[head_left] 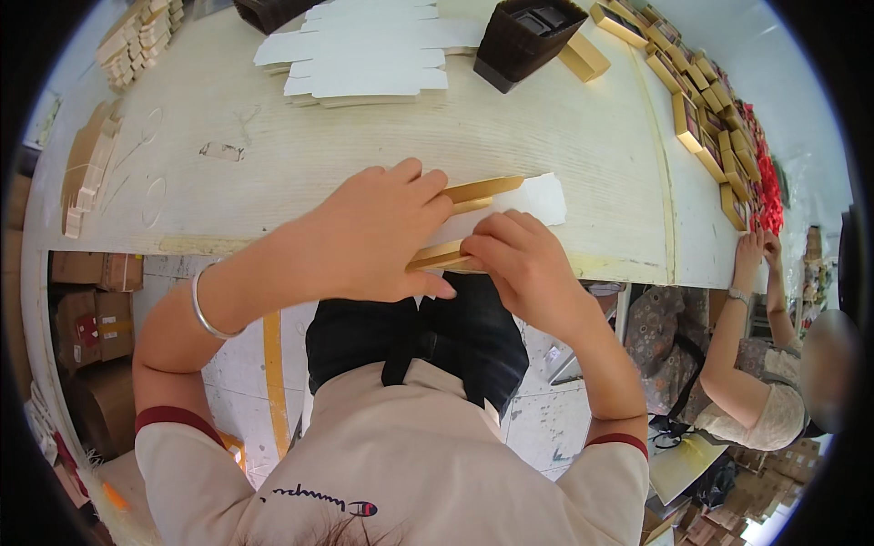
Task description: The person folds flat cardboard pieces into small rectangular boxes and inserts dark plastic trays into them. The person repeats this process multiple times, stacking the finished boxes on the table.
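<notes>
Near the front edge of the table I hold a partly folded cardboard box (484, 188), gold outside and white inside, with two side walls raised. A white end flap lies flat toward the right. My left hand (387, 227) is closed on the left end of the box, its fingers over the far wall and its palm covering part of the piece. On the near wall, my right hand (519, 264) pinches the gold edge between thumb and fingers. The bottom of the box is mostly hidden between my hands.
Ahead lies a stack of flat white box blanks (364, 56). Beside it stand nested dark brown plastic trays (523, 45) and a gold box (584, 59). Bundled cardboard pieces (86, 168) sit at the left. Many gold boxes (687, 123) line the right, where a co-worker's hands (757, 246) touch red material (770, 196).
</notes>
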The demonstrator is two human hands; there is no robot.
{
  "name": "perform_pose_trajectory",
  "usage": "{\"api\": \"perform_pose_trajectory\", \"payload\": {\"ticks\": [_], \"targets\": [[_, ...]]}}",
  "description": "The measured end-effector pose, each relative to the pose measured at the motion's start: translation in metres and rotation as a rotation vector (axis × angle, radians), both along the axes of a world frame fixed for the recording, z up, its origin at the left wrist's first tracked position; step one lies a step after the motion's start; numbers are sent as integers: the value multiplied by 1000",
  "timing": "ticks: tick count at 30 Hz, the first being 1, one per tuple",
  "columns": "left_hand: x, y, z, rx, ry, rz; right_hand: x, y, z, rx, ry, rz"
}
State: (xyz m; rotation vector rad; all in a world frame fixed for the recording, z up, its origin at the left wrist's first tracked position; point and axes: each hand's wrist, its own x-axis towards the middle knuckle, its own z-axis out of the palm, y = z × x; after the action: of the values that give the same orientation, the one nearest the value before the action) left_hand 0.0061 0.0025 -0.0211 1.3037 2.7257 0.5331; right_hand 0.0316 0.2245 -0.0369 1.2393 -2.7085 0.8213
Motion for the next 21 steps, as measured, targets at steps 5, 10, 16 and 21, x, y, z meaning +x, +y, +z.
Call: {"api": "perform_pose_trajectory", "payload": {"ticks": [5, 10, 16, 21], "targets": [[8, -8, -15, 22, 66, 14, -21, -2, 13, 157, -129, -96], [7, -9, -13, 102, -77, 123, -30, 17, 18, 191, -301, -135], [5, 6, -5, 87, -252, 180, -22, -7, -9, -35, 39, 1], [-5, -30, 6, 290, -541, -162, -37, 14, -6, -62, -42, 130]]}}
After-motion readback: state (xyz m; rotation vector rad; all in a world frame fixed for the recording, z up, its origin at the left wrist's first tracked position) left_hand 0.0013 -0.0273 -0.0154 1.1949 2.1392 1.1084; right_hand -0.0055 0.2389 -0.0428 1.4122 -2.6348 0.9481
